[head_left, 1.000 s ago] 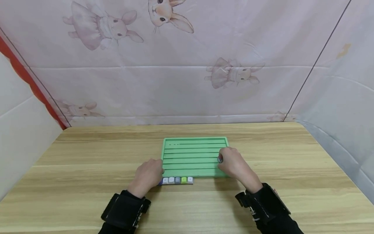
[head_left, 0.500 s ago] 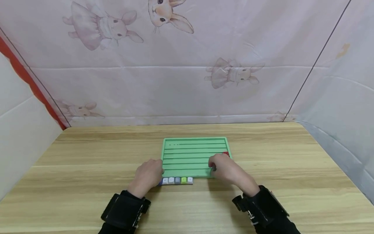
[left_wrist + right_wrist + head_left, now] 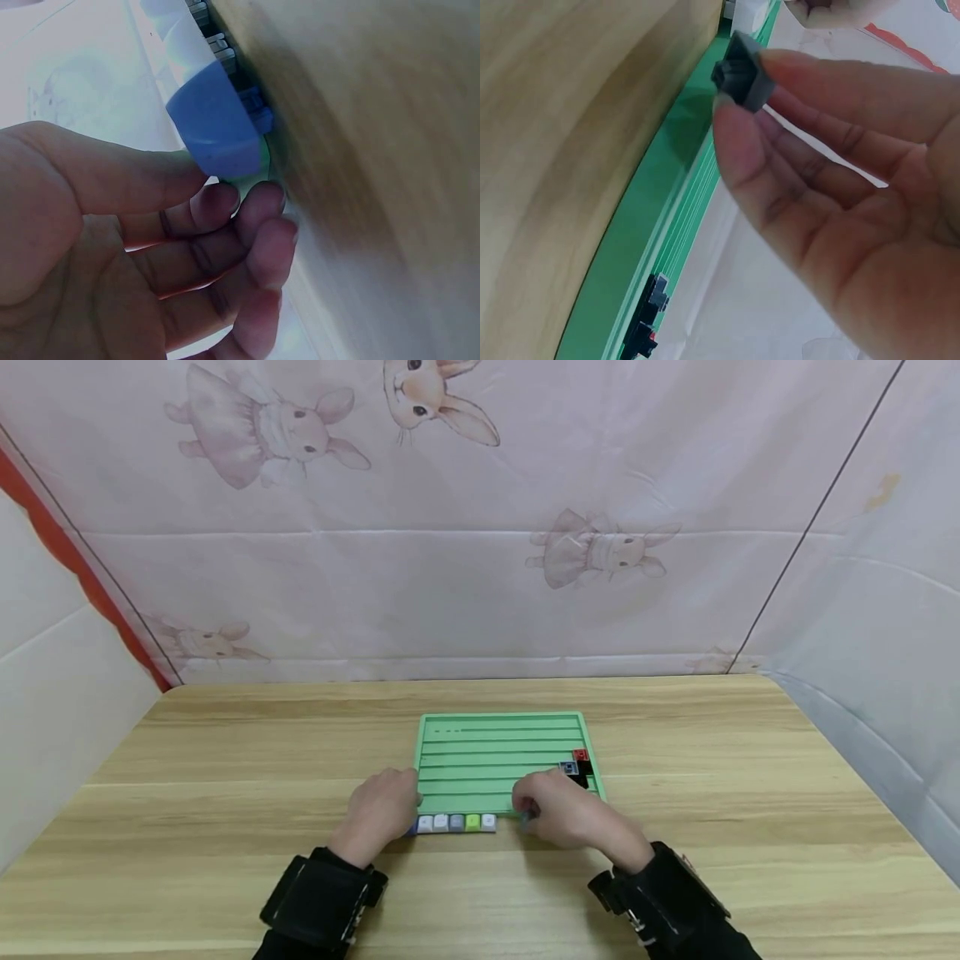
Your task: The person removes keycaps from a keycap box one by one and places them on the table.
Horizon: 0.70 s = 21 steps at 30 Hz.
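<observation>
A green ridged tray [image 3: 480, 760] lies on the table. My left hand [image 3: 382, 810] grips its left front corner with curled fingers, the thumb right beside a blue keycap [image 3: 214, 124]. That keycap ends a row of keycaps [image 3: 457, 823], white, grey and lime green, along the tray's front edge. Just right of the row, my right hand [image 3: 562, 810] pinches a dark grey keycap [image 3: 759, 86] between thumb and index finger, its hollow underside and stem showing in the right wrist view. Small black pieces with a red top [image 3: 581, 755] and a blue-grey top [image 3: 568, 768] sit at the tray's right side.
The wooden table [image 3: 225, 760] extends around the tray on all sides. A pale cloth with printed rabbits [image 3: 465, 593] rises behind its far edge, and white cloth [image 3: 862, 693] hangs at the sides.
My right hand has moved left and toward the front edge with the keycap, uncovering the red-topped and blue-grey-topped pieces on the tray. The left hand has stayed put.
</observation>
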Tool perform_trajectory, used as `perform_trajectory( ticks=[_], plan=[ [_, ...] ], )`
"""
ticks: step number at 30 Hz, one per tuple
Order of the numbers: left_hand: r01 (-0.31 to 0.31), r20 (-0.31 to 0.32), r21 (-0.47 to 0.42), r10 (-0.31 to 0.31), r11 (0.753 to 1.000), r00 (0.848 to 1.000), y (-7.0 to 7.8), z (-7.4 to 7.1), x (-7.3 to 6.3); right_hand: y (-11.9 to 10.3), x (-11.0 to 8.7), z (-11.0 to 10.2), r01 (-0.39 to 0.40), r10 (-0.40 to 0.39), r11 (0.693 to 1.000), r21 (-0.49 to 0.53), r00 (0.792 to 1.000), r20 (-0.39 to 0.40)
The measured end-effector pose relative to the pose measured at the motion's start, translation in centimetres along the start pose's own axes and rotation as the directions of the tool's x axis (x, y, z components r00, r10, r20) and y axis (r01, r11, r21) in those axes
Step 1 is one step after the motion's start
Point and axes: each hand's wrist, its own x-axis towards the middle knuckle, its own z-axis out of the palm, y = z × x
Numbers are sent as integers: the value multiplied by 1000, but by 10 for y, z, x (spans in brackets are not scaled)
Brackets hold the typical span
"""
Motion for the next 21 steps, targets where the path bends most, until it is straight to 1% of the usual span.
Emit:
perform_trajectory(
  ticks=[5, 9, 18, 21],
  plan=[
    [9, 7, 2, -9, 1000, 1000, 0, 0, 0, 0, 2, 4, 55, -54, 998, -11, 998, 8],
    [14, 13, -1, -14, 1000, 1000, 0, 0, 0, 1, 3, 7, 74, -73, 997, -32, 997, 18],
    [-3, 3, 6, 3, 1000, 1000, -1, 0, 0, -2, 3, 9, 88, -87, 992, -87, 996, 19],
    [-4, -1, 7, 4, 1000, 1000, -1, 0, 0, -3, 2, 8, 55, -54, 992, -115, 998, 16]
  ],
)
